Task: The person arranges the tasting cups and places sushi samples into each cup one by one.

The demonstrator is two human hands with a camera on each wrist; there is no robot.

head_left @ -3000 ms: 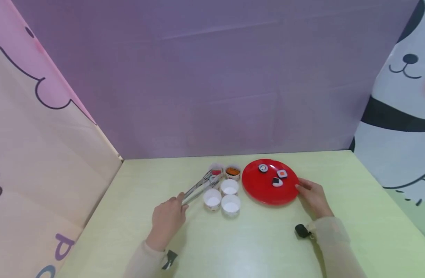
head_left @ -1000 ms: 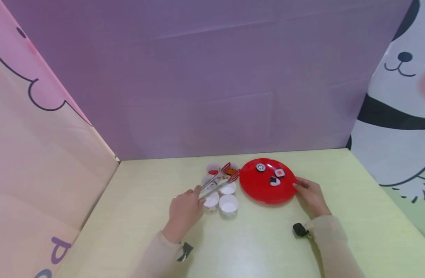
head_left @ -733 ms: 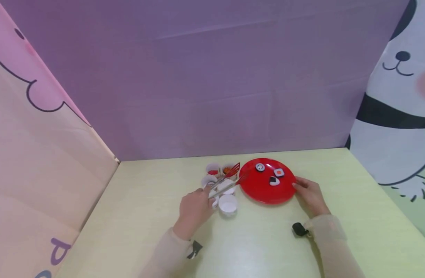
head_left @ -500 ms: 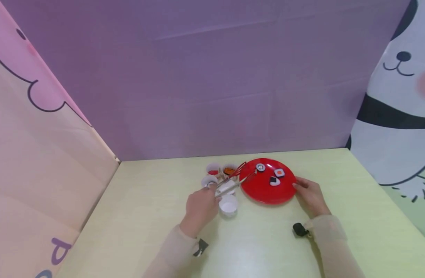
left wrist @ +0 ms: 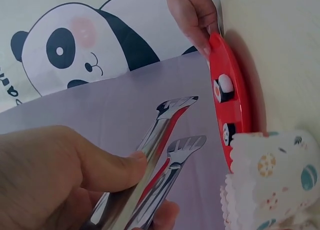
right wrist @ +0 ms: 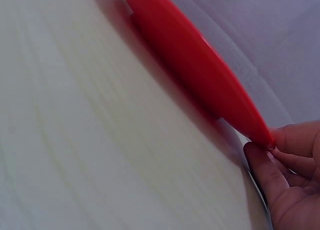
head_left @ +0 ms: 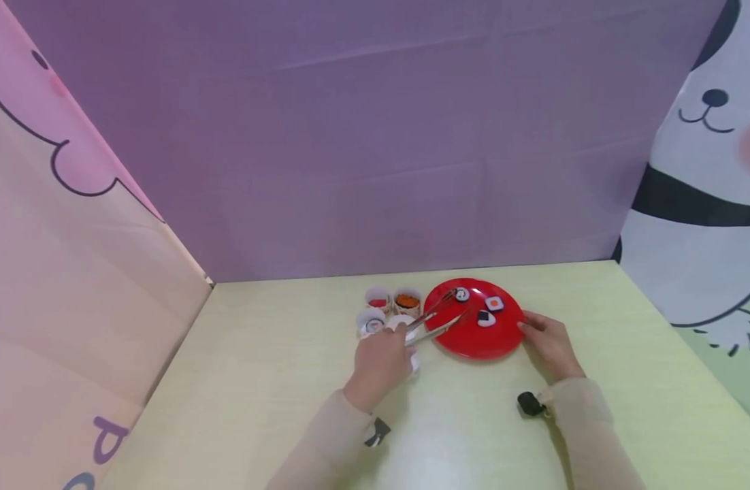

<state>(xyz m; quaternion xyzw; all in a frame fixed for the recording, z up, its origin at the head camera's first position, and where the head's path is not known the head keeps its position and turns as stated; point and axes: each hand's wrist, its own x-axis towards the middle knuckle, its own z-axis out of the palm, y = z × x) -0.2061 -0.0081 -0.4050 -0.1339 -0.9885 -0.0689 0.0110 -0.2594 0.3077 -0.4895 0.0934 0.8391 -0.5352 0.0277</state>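
My left hand (head_left: 381, 364) grips metal tongs (head_left: 439, 331), whose ends reach over the red plate (head_left: 473, 347). The tong heads stand apart with nothing seen between them in the left wrist view. One tip is beside a round sushi roll piece (head_left: 462, 295) on the plate. An orange-centred sushi piece (head_left: 494, 304) and a white rice ball with a black band (head_left: 486, 318) lie there too. My right hand (head_left: 549, 340) pinches the plate's right rim between thumb and fingers. In the right wrist view, that side of the plate (right wrist: 200, 59) is tilted up from the table.
Small paper cups stand left of the plate: one with red pieces (head_left: 378, 299), another with orange bits (head_left: 407, 301), a third with a roll piece (head_left: 371, 321). My left hand partly covers other white cups. A purple backdrop (head_left: 350, 170) rises behind the pale table (head_left: 258, 340).
My left hand has moved right, carrying the tongs from over the cups to over the plate. My right hand stays at the plate's rim, and the sushi pieces on it keep their places.
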